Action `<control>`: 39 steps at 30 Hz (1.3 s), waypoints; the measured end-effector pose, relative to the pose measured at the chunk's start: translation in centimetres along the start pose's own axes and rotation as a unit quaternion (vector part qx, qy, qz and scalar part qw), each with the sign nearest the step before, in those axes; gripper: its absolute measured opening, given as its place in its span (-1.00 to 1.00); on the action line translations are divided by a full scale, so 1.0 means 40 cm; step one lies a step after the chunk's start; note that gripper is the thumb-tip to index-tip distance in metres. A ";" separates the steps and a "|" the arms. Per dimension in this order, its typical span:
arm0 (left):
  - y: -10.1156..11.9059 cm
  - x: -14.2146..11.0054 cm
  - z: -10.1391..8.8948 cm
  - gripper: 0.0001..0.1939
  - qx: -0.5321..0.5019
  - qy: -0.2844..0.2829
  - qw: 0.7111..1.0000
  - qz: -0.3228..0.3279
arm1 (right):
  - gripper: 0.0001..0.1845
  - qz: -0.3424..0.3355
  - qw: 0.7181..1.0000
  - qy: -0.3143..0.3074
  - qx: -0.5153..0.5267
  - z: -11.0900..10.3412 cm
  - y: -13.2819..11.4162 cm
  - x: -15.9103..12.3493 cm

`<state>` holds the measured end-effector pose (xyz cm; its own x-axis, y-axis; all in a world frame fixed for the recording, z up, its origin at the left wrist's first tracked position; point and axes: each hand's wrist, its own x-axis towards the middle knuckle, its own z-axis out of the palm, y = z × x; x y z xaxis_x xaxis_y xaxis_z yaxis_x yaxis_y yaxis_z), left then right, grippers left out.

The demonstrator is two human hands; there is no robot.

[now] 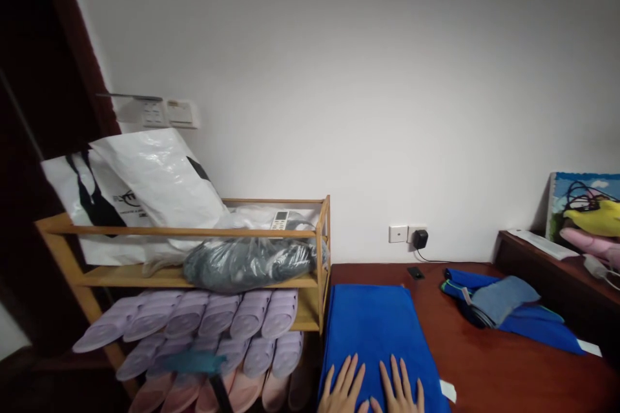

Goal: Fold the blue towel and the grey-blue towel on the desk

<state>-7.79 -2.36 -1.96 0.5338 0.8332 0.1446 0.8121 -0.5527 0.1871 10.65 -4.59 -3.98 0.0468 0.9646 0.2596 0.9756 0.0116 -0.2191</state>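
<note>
My left hand [343, 388] and my right hand [400, 390] lie flat, fingers spread, on the near end of a bright blue towel [375, 329]. The towel is spread out smooth on a dark red-brown wooden surface [489, 361]. Only the fingers and part of each hand show at the bottom edge of the view. Neither hand holds anything. A small white tag [448, 391] sticks out at the towel's right edge, close to my right hand.
A pile of blue and grey cloths [504, 310] lies to the right. On the left stands a wooden rack [310, 251] with plastic bags and several pale purple and pink slippers [217, 319]. A plugged-in charger [419, 238] sits at the wall. A raised ledge [547, 271] holds toys at the far right.
</note>
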 end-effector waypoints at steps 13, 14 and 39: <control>-0.044 0.155 -0.086 -0.46 0.000 0.003 0.999 -0.046 | -0.26 -0.033 0.996 -0.085 0.003 -0.041 -0.014 0.201; -0.049 0.164 -0.086 -0.46 0.000 0.002 0.999 -0.047 | -0.26 -0.031 0.996 -0.086 0.004 -0.037 -0.014 0.210; -0.071 0.207 -0.075 -0.46 0.029 -0.008 0.996 -0.084 | -0.29 0.045 0.995 -0.054 0.069 -0.075 0.176 0.173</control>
<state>-6.38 6.07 1.60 0.3930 0.9140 0.1010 0.9022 -0.4045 0.1501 18.48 1.39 -0.92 0.1026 0.9858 0.1330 0.9294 -0.0473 -0.3661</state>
